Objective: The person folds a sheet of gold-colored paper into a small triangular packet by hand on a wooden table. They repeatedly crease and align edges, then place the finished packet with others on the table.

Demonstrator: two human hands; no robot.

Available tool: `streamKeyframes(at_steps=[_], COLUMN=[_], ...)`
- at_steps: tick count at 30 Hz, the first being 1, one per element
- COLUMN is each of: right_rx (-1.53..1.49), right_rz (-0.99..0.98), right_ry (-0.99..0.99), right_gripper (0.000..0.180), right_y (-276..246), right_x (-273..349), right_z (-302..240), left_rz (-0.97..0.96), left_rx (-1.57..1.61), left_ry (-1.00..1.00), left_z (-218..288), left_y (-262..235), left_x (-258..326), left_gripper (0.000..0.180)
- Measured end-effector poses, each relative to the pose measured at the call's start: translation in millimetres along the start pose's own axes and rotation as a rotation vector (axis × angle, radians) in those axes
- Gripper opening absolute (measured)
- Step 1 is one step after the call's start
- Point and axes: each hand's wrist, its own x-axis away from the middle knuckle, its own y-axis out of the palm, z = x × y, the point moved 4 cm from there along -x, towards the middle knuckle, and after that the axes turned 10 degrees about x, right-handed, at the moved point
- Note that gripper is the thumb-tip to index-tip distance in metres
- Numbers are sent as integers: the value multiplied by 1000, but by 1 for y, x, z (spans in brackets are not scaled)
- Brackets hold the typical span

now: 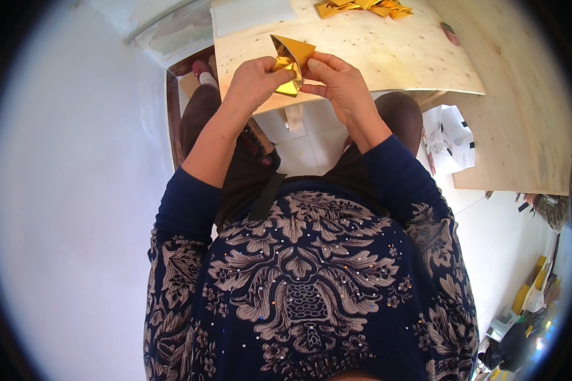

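A folded piece of shiny gold paper (290, 61), creased into a pointed shape, is held between both hands above the near edge of a pale wooden table (388, 57). My left hand (254, 79) pinches its left side with thumb and fingers. My right hand (337, 79) grips its right side, fingers curled around the fold. The lower part of the paper is partly hidden by my fingers.
Several folded gold paper pieces (362, 7) lie in a pile at the table's far edge. A small reddish object (450, 33) rests at the table's right. A white bag (452, 136) sits on the tiled floor under the table. A white wall fills the left.
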Motion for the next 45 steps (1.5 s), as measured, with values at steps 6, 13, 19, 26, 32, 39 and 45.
streamKeyframes(at_steps=[6, 13, 19, 26, 32, 39, 45], right_rx=[146, -32, 71, 266, 51, -244, 96], right_rz=[-10, 7, -55, -174, -152, 39, 59], right_ry=[3, -47, 9, -77, 101, 35, -81], right_gripper=[26, 25, 22, 19, 18, 14, 31], right_y=[6, 11, 11, 15, 11, 8, 10], right_x=[6, 14, 15, 19, 18, 19, 34], right_z=[1, -5, 0, -3, -3, 10, 13], left_rz=[-14, 6, 33, 9, -145, 142, 213], left_rx=[-60, 434, 541, 609, 171, 675, 683], left_ry=[-89, -162, -48, -49, -1, -8, -4], left_z=[14, 18, 23, 26, 36, 4, 7], left_y=[-5, 5, 4, -1, -16, -5, 23], left_x=[3, 14, 18, 16, 20, 47, 65], left_gripper=[47, 35, 32, 34, 36, 45, 25])
